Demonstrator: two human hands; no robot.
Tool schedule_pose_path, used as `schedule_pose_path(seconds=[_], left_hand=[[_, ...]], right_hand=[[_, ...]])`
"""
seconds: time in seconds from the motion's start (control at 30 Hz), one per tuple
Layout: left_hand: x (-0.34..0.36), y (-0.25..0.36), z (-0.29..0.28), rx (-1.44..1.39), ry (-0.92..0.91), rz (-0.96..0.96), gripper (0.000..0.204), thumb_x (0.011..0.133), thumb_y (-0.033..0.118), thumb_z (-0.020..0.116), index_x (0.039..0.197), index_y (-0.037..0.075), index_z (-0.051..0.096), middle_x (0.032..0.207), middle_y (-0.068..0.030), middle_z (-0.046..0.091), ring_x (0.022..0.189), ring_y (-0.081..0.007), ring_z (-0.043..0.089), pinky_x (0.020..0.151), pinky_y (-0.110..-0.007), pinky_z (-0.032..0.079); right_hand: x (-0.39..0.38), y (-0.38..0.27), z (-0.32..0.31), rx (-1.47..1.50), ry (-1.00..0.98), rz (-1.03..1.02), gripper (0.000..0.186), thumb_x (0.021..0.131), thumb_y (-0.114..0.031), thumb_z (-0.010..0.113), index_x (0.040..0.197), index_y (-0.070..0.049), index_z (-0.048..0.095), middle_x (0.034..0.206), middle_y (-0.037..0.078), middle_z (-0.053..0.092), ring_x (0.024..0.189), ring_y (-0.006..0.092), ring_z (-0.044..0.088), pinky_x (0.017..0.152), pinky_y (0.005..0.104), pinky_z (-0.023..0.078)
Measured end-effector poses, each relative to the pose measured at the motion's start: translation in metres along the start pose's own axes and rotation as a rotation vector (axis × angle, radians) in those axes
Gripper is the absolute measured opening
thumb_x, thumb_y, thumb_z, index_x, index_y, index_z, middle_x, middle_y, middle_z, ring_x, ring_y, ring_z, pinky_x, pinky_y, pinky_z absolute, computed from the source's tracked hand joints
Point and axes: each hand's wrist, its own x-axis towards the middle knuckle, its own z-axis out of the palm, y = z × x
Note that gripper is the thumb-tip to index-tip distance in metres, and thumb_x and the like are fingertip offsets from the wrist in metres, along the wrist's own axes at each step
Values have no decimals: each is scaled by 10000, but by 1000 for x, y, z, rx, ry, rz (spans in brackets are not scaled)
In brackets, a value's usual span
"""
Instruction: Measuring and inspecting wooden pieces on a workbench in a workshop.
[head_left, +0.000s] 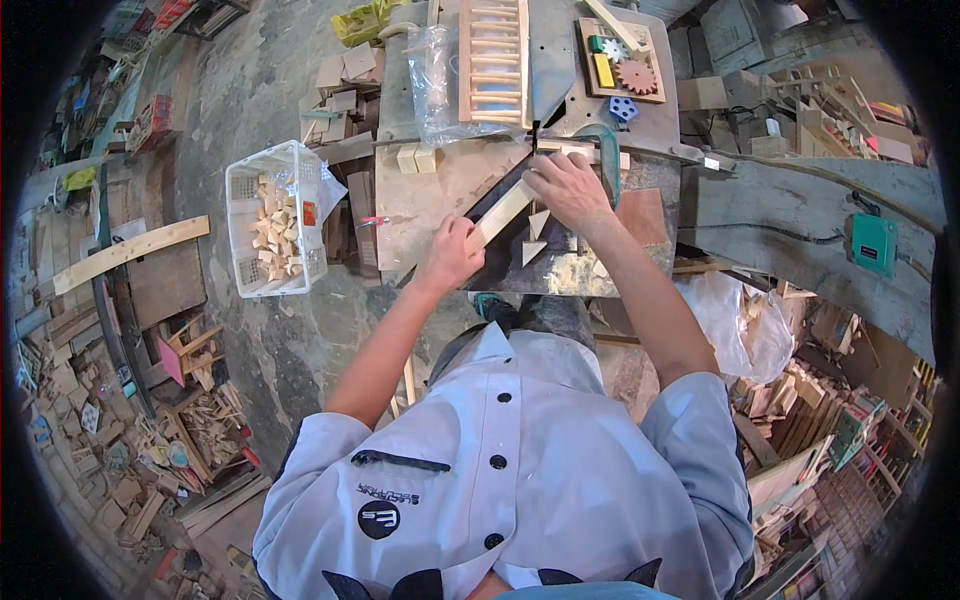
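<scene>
A pale wooden strip point(503, 214) lies slantwise on the worktable point(440, 195), along a dark diagonal bar point(490, 197). My left hand point(450, 255) grips its near left end, fingers wrapped over it. My right hand point(572, 190) is closed over the far right end, close to a teal-edged curved piece point(611, 165). Under my right hand, the strip's tip is hidden. Small triangular wood offcuts point(534, 251) lie just right of the strip, with sawdust point(572, 272) near the table's front edge. Two small wood blocks point(425, 160) sit behind my left hand.
Left of the table stands a white plastic crate point(237, 215) holding many small wood pieces. A slatted wooden frame point(495, 60) and a board with toy gears point(655, 60) occupy the table's back. A small red-handled tool point(375, 220) lies at the left edge.
</scene>
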Motion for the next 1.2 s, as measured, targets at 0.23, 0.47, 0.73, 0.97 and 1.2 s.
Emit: schedule_pose_path(seconds=[0.23,0.47,0.73,0.97,1.2], left_hand=[[10,-5,14,291,234,80,313,802,161,843,1043,73,663,1039,-130,613,972,-361,670,805,-502,583],[21,-4,12,318,243,99,370,768,162,889,1052,72,671,1045,-117,620,1000,-345,668,862,-463,577],[27,-9,15,305,244,176,369,767,145,878,1053,63,659,1038,-121,609,986,-341,666,855,-450,581],[32,-9,13,258,245,245,450,790,127,861,1210,124,700,1004,-91,590,953,-295,658,817,-420,585],[39,-13,18,372,263,384,503,866,103,794,1350,186,686,1139,-58,646,1125,-282,654,959,-465,548]], right_hand=[[9,7,22,-63,95,72,191,900,-201,645,1078,-165,704,1044,11,615,1067,198,618,976,393,450],[8,6,25,-96,111,109,108,866,-202,665,948,-152,713,1033,6,611,1078,201,609,992,423,439],[5,2,10,-111,112,151,221,887,-193,666,1085,-142,750,1157,19,612,1219,219,571,1081,447,408],[-1,23,4,57,44,247,268,912,-85,642,1167,-98,725,1462,90,595,1394,309,544,1145,471,459],[0,30,2,-3,-52,210,285,910,-97,666,1186,-119,734,1342,103,616,1297,298,593,1099,459,475]])
